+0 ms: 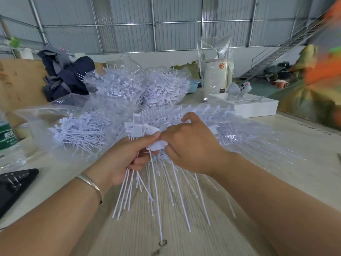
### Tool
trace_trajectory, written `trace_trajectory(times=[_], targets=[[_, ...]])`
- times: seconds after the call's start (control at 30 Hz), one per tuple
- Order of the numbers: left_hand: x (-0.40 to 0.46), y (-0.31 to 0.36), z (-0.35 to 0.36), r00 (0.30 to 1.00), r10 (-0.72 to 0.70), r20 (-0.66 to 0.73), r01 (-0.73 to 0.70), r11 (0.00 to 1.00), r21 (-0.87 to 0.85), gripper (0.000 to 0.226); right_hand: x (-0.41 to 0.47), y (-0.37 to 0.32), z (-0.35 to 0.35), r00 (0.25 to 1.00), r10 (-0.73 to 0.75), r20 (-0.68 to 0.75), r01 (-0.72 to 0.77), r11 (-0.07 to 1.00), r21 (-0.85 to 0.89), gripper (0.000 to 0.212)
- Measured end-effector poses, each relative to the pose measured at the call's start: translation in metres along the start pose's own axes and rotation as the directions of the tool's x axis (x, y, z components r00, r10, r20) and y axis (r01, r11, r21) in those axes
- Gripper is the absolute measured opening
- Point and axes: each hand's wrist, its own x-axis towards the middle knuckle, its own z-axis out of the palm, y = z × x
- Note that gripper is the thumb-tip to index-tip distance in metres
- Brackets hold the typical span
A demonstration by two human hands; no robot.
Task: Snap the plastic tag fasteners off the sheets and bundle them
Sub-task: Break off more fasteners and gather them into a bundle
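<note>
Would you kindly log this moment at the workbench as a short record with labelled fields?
setting: pale wooden table in a metal-walled hall
left hand: grips a bunch of white plastic tag fasteners, thin tails fanning down toward the camera
right hand: pinches a white fastener sheet against the left thumb
loose stock: heaps of white fasteners in clear plastic bags behind the hands
left edge: green-labelled bottle, black keyboard
right rear: white box
</note>
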Motion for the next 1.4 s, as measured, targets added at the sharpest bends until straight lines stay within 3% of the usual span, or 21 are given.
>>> trace_trajectory(times=[0.13, 0.27, 0.8, 0.97, 1.17, 1.4], targets=[[0.001, 0.000, 0.000, 1.000, -0.029, -0.013, 0.029, 1.000, 0.000, 0.020, -0.001, 0.009, 0.003, 0.982, 0.184, -0.052, -0.184, 0.983, 0.006, 0.030], [0.001, 0.000, 0.001, 1.000, -0.018, 0.011, 0.018, 1.000, 0.020, 0.009, -0.004, 0.022, 0.011, 0.919, 0.392, 0.026, -0.374, 0.851, 0.368, 0.032], [0.000, 0.001, -0.002, 0.999, -0.007, 0.033, 0.006, 0.999, 0.047, 0.024, 0.001, 0.012, 0.029, 0.881, 0.461, 0.108, -0.435, 0.700, 0.567, 0.049], [-0.001, 0.000, 0.002, 1.000, -0.009, 0.015, 0.009, 0.999, 0.041, 0.021, 0.001, 0.018, 0.027, 0.861, 0.496, 0.110, -0.431, 0.599, 0.675, 0.051], [-0.003, 0.003, 0.005, 0.999, 0.010, 0.045, -0.014, 0.997, 0.081, 0.028, -0.002, 0.021, 0.018, 0.884, 0.439, 0.161, -0.347, 0.387, 0.854, 0.045], [-0.006, 0.009, 0.009, 0.994, -0.047, 0.097, 0.040, 0.996, 0.077, 0.045, -0.004, 0.024, 0.007, 0.907, 0.364, 0.211, -0.327, 0.294, 0.898, 0.043]])
